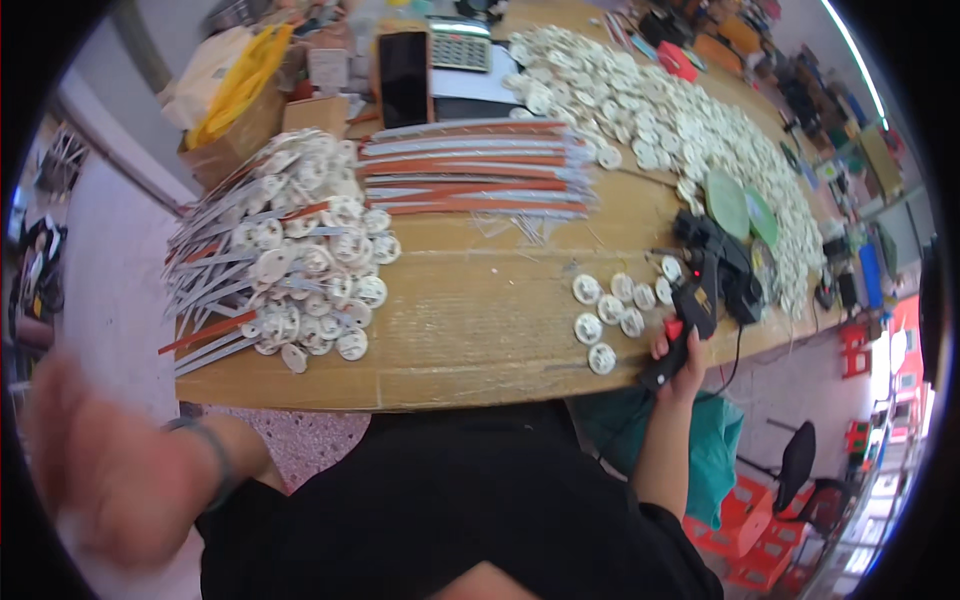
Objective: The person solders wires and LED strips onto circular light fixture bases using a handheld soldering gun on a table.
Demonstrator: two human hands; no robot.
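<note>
My right hand (686, 368) is wrapped round the grip of a black glue gun (698, 308) with a red trigger and a small red light. The gun's front end meets a dark holder (742, 272) at the table's right side. Several loose white round discs (588, 327) lie just left of the gun. My left hand (125, 470) is off the table at the lower left, smeared by motion, so its fingers cannot be read. Nearest to it on the table is a pile of white discs with grey and brown flat strips (300, 255) attached.
A row of grey and brown strips (470, 170) lies across the table's middle. Behind are a phone (403, 80), a calculator (462, 50) and a box with yellow material (235, 125). A large heap of white discs (720, 125) spreads at the far right, beside green dishes (727, 203).
</note>
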